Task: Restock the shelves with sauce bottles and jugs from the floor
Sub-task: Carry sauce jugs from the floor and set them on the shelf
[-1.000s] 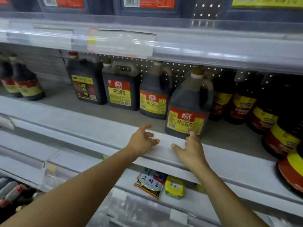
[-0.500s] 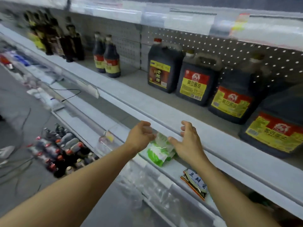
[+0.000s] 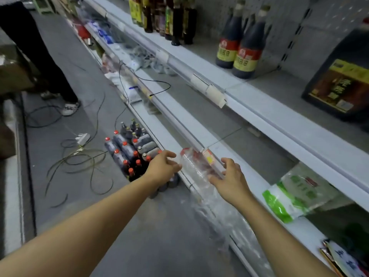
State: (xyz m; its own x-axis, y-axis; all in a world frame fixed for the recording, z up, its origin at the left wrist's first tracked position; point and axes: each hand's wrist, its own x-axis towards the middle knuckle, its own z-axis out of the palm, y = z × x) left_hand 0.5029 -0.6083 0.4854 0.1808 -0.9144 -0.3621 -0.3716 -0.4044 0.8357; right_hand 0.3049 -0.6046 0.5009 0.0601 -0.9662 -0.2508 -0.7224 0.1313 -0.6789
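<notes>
Several dark sauce bottles with red caps (image 3: 127,150) stand grouped on the grey floor against the base of the shelving. My left hand (image 3: 162,168) hovers above their near end, fingers apart, holding nothing. My right hand (image 3: 229,180) is open too, over the lower shelf's front rail (image 3: 179,120). On the upper shelf (image 3: 279,124) stand two dark bottles with red and yellow labels (image 3: 237,47) and a dark jug (image 3: 339,76) at the right edge.
A person's legs and white shoes (image 3: 68,108) stand on the aisle at the upper left. Cables and a white power strip (image 3: 81,137) lie on the floor beside the bottles. A green and white bag (image 3: 295,194) and clear plastic wrap (image 3: 199,172) lie on the lower shelves.
My view has swung left and down, from the jugs on the upper shelf to the floor. Both hands have dropped from the shelf edge toward the floor bottles, still holding nothing.
</notes>
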